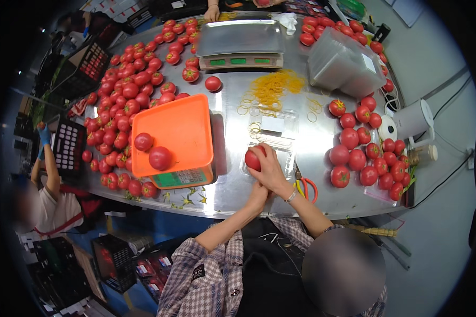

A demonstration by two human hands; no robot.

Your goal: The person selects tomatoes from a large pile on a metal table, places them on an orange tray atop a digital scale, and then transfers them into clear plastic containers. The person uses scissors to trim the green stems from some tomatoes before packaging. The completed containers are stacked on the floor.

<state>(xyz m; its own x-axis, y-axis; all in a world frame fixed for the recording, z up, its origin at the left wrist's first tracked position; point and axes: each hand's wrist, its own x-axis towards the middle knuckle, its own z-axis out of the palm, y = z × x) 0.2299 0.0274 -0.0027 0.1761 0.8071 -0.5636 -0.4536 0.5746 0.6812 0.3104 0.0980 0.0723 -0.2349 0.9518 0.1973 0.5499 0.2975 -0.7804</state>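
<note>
My right hand (270, 168), with a bracelet at the wrist, grips a red tomato (252, 160) over a clear plastic tray (288, 163). Close below it, partly covered by the right hand and wrist, is my left hand (258, 197); its fingers are largely hidden. Beyond the tray lies another clear plastic container (293, 119) with a white label, and yellow rubber bands (275, 87) are heaped behind that. Scissors (310, 189) with red and yellow handles lie beside my right wrist. Two tomatoes (160, 158) rest on the orange scale (174, 126) to the left.
Many tomatoes (131, 91) cover the steel table's left side; more (349, 138) lie at right. A flat scale (241, 37) and stacked clear containers (341, 59) stand farther back. A white kettle (414, 119) is at right. Co-workers are at left and across the table.
</note>
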